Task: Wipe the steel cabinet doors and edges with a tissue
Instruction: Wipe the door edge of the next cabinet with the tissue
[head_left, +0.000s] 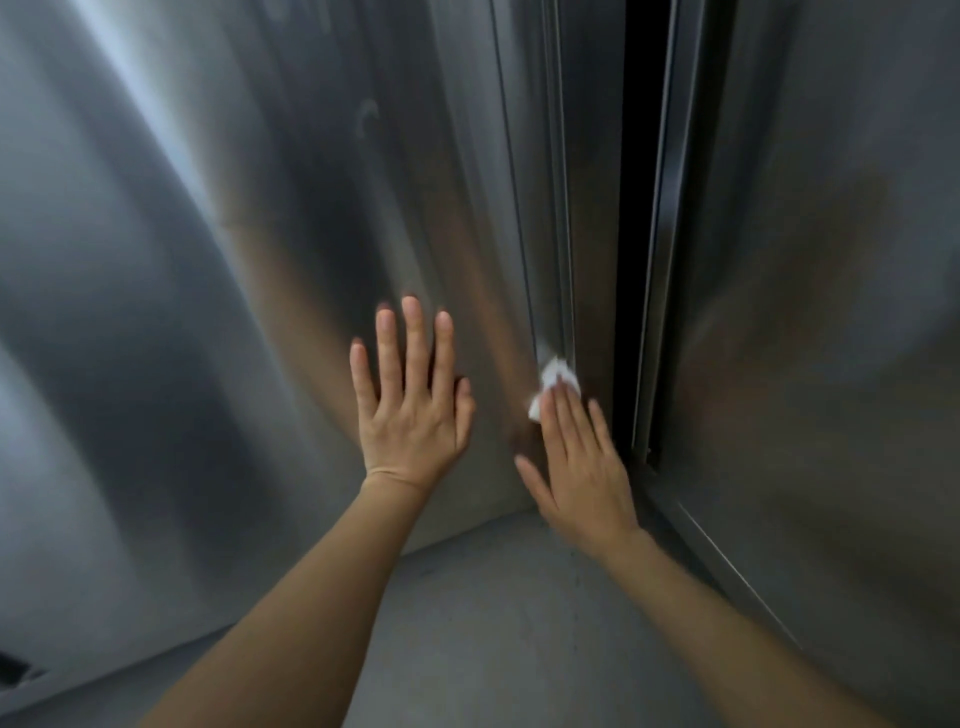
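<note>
Now right hand (582, 467) presses tissue (555, 378) on door edge (558, 260).

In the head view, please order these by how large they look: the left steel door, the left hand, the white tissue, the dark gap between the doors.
1. left steel door, by far the largest.
2. dark gap, long but narrow.
3. left hand; its area looks close to the gap's, so this order is unsure.
4. white tissue, smallest, partly hidden under the right hand.
</note>
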